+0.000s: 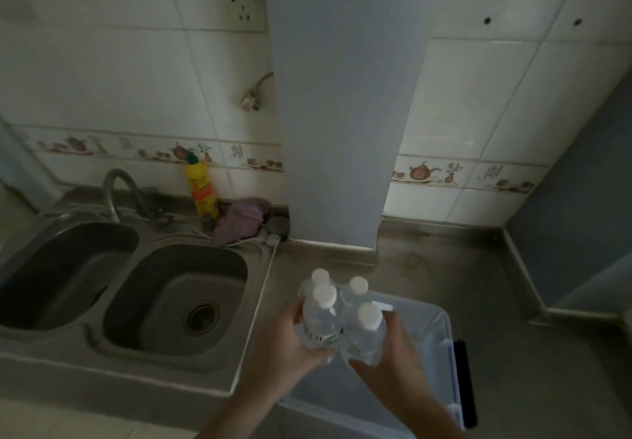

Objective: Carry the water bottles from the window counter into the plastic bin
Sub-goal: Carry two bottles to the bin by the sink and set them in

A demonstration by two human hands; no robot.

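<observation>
I hold several clear water bottles [342,315] with white caps, bunched upright between both hands, above the near-left part of a translucent plastic bin [434,329]. My left hand [290,339] grips the left pair, fingers curled around the bottles. My right hand [393,360] grips the right pair from the other side. The bin stands on the steel counter, its inside mostly hidden by my hands and forearms.
A double steel sink [178,298] with a curved tap [119,192] lies to the left. A yellow detergent bottle [201,185] and a purple cloth [241,219] sit by the wall. A grey pillar [342,113] rises behind; bare counter [461,260] stretches to the right.
</observation>
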